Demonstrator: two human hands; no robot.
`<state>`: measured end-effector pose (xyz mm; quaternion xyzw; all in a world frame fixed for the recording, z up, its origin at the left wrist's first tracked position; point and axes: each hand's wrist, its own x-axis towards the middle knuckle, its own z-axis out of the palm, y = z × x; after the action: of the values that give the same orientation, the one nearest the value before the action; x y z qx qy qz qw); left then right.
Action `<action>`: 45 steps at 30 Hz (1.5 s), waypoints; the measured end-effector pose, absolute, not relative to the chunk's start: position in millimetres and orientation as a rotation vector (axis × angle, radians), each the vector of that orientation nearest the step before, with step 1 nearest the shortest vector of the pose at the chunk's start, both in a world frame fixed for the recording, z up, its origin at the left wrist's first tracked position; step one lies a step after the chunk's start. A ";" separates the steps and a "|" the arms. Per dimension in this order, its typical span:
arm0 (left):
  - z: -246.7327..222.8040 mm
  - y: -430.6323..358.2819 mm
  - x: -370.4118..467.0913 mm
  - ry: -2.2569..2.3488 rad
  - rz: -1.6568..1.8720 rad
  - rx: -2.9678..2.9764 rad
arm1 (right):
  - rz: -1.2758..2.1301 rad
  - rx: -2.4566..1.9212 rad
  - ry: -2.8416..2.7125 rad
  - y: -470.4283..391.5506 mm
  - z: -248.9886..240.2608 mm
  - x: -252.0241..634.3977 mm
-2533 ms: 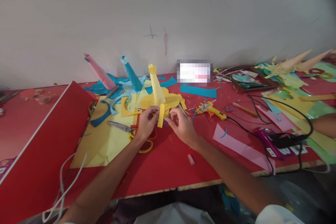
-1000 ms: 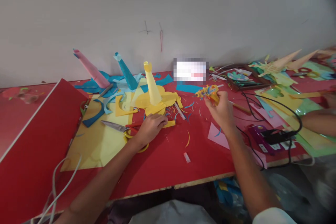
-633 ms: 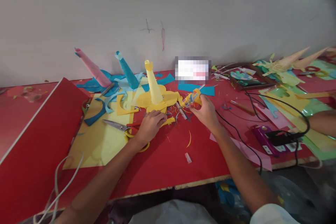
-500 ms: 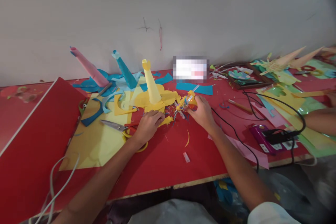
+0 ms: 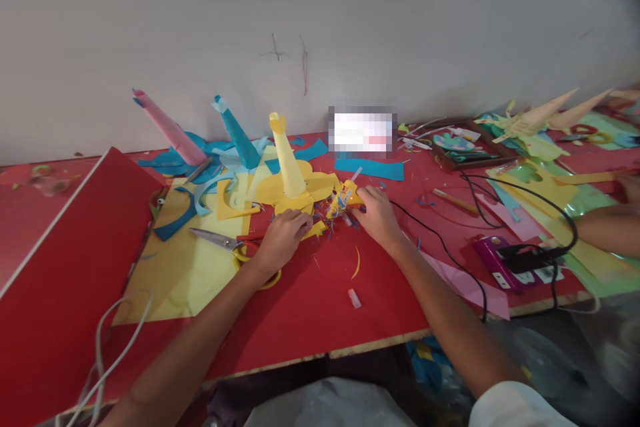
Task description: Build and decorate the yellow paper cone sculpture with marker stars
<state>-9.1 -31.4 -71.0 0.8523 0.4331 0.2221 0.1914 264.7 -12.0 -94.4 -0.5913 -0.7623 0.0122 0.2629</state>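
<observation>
A yellow paper model (image 5: 290,170) with an upright rolled cone on a flat lobed base stands at the middle of the table. My left hand (image 5: 286,235) is closed at the near edge of that base, fingertips bent over it and partly hidden. To the right, my right hand (image 5: 376,212) grips a yellow hot glue gun (image 5: 346,197), its nose pointing left and low over paper shreds beside the base. A clear glue stick pokes from its back. Under my left wrist lie large scissors (image 5: 220,240) with red and yellow handles.
Blue (image 5: 237,137) and pink (image 5: 173,130) paper cones stand at the back left. Yellow paper (image 5: 175,287) covers the left side. Black cords run to a purple box (image 5: 500,263) at the right. Another person's arm (image 5: 603,230) reaches in at the far right.
My right hand has moved the glue gun slightly left and down, lowering it into the shreds. My left hand has stayed at the yellow base.
</observation>
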 end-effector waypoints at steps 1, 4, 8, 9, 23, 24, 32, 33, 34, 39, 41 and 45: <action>-70.7 -31.4 -9.2 1.220 0.621 2.390 | 0.036 -1.597 -2.061 -11.8 -94.3 264.9; -69.5 -31.6 -9.2 1.235 0.600 2.386 | 0.037 -1.593 -2.068 -11.3 -94.2 265.7; -69.0 -32.1 -8.9 1.246 0.597 2.385 | 0.035 -1.589 -2.084 -10.3 -95.4 267.3; -69.0 -32.3 -8.8 1.246 0.597 2.384 | 0.033 -1.589 -2.087 -10.0 -95.9 267.8; -69.2 -32.2 -7.5 1.287 0.529 2.393 | -0.087 -1.664 -2.049 -17.9 -87.0 266.4; -68.9 -32.5 -7.4 1.292 0.523 2.391 | -0.079 -1.666 -2.047 -18.3 -85.8 269.4; -66.1 -34.7 -6.4 1.304 0.530 2.391 | 0.051 -1.757 -1.956 -19.8 -74.7 314.9; -65.8 -35.0 -6.2 1.304 0.533 2.400 | 0.057 -1.786 -1.951 -20.3 -73.6 319.7; -65.5 -35.5 -5.8 1.304 0.539 2.408 | 0.065 -1.817 -1.951 -20.8 -72.7 323.8; -66.2 -37.9 -3.8 1.315 0.519 2.463 | 0.068 -1.919 -1.981 -21.1 -72.2 335.1; -67.6 -38.1 -3.6 1.336 0.486 2.503 | -0.008 -1.900 -1.967 -20.0 -72.9 336.1; -69.3 -37.7 -3.5 1.321 0.467 2.547 | -0.144 -1.759 -1.764 -17.7 -68.3 328.6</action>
<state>-3.5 -37.7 -69.3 0.8701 0.4515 0.1595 0.1171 328.6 -17.7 -68.3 -0.6683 -0.6705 -0.0546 0.3175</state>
